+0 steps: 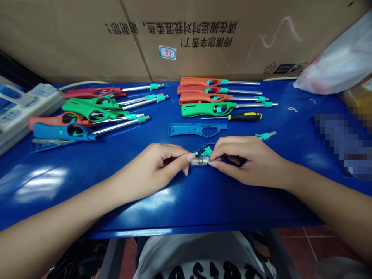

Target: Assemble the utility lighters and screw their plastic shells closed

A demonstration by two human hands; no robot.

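My left hand (158, 164) and my right hand (247, 159) meet at the middle of the blue table (203, 201). Both pinch a small clear lighter insert (200, 160) that lies over a blue lighter half-shell with a teal trigger (207, 150). The fingers of both hands are closed on it. Just behind lies an empty blue lighter shell half (197, 129). A loose metal nozzle with a teal collar (266, 135) rests behind my right hand.
A black-and-yellow screwdriver (244, 116) lies behind the shell. Several long-nosed lighters sit piled at the back left (93, 112) and in a row at the back centre (217, 97). A power strip (20, 106) is at far left, cardboard boxes (186, 35) behind, a plastic bag (340, 62) at right.
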